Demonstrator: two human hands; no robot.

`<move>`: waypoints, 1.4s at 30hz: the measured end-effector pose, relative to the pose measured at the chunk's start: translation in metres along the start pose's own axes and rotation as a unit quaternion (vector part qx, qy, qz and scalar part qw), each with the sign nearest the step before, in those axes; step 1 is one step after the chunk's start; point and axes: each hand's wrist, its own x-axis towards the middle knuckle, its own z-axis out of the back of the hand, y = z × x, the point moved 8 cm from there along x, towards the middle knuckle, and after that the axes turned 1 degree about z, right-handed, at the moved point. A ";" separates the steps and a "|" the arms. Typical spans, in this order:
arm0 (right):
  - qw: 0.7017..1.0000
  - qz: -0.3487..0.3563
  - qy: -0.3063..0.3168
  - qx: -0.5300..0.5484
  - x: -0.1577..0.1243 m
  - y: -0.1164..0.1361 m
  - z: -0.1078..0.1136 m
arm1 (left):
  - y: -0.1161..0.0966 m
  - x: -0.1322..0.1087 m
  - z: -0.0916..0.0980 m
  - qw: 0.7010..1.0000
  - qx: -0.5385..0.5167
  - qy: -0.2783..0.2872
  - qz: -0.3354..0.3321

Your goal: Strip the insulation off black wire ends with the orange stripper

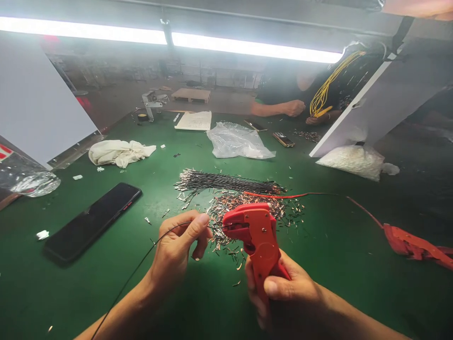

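Observation:
Between the thumb and fingers of my left hand [182,243] is a thin black wire [136,271], its long tail hanging down toward the bottom edge. The wire's other end reaches the jaws of a red wire stripper [264,236]. My right hand [283,288] is wrapped around the stripper's handles. Behind the tool lies a pile of short wire scraps [226,203], some with coppery ends. Just beyond it rests a bundle of black wires [226,181] with metal terminals at the left ends.
A black phone [94,222] lies at left, near a white cloth [120,153]. Further back are a clear plastic bag [237,140] and a notebook [194,121]. A second red tool [417,245] is at right. Across the table, another person's hand [320,118] holds yellow wires [325,92].

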 end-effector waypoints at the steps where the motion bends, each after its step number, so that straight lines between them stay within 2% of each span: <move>1: 1.000 -0.006 -0.012 0.000 -0.001 0.000 0.001 | 0.001 0.000 -0.001 1.000 0.004 0.000 0.005; 5: 0.999 -0.006 -0.050 0.008 -0.003 0.001 0.003 | 0.001 -0.001 -0.004 1.000 0.014 -0.016 0.019; 11: 0.997 -0.018 -0.071 -0.004 -0.004 0.000 0.003 | 0.001 0.000 -0.003 0.999 0.026 -0.022 0.022; 15: 0.991 -0.024 -0.132 -0.025 -0.008 -0.002 0.011 | 0.005 0.001 -0.003 0.999 0.010 -0.015 0.029; 17: 0.986 -0.027 -0.165 -0.029 -0.011 -0.003 0.016 | 0.005 0.002 -0.005 0.999 0.009 0.010 0.034; 20: 0.981 -0.015 -0.189 -0.045 -0.013 0.000 0.023 | 0.006 0.005 -0.016 0.991 0.022 0.117 0.067; 22: 0.982 -0.001 -0.183 -0.052 -0.012 0.005 0.025 | 0.011 0.008 -0.019 0.977 0.016 0.172 0.123; 26: 0.990 -0.005 -0.123 -0.066 -0.009 0.012 0.017 | 0.023 0.014 -0.011 0.945 -0.105 0.168 0.261; 29: 0.992 -0.013 -0.089 -0.085 -0.009 0.014 0.011 | 0.023 0.007 -0.015 0.908 -0.149 0.212 0.330; 32: 0.991 -0.030 -0.081 -0.100 -0.010 0.012 0.011 | 0.017 -0.001 -0.016 0.900 -0.119 0.250 0.336; 38: 0.990 -0.047 -0.061 -0.115 -0.009 0.006 0.015 | 0.021 -0.008 -0.009 0.900 -0.044 0.254 0.352; 42: 0.988 -0.039 -0.063 -0.137 -0.006 0.009 0.015 | 0.017 -0.005 -0.010 0.911 -0.017 0.266 0.313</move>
